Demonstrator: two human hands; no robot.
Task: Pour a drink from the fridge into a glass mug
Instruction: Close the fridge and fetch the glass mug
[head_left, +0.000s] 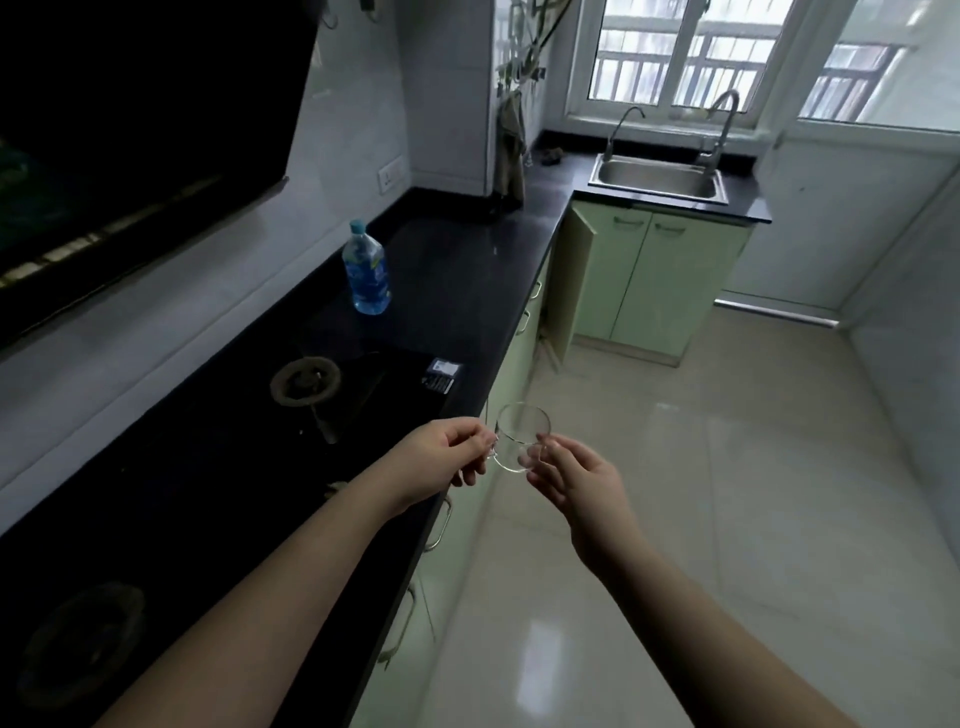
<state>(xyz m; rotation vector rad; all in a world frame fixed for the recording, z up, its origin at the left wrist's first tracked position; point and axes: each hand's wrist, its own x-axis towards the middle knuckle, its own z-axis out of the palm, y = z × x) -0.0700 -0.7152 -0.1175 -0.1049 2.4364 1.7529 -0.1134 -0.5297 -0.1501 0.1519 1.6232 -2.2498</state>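
tabletop (457, 291), black and running from near left to the far corner, carries one blue-capped bottle (366, 270) standing upright toward the far end, with two hob burners nearer along it: one burner (305, 380) just this side of the bottle and a second burner (85, 642) at the near left. a small dark box (440, 378) lies near the tabletop's edge. just right of that edge, held in the air over the floor, is one glass mug (519, 439), empty and roughly upright. the left hand (441, 460) pinches its left side with curled fingers, and the right hand (576, 480) holds the handle side, fingers curled loosely round it. the step in hand looks like bringing the mug to the tabletop; it would go best set down flat on bare surface near the bottle, clear of the burners and well in from the edge, with one hand freed to unscrew the cap. clear glass is slippery and hard to see, so a firm hold on the handle matters. farther right, one sink (657, 179) sits under the window with two taps, and one cabinet door (571, 280) stands ajar.
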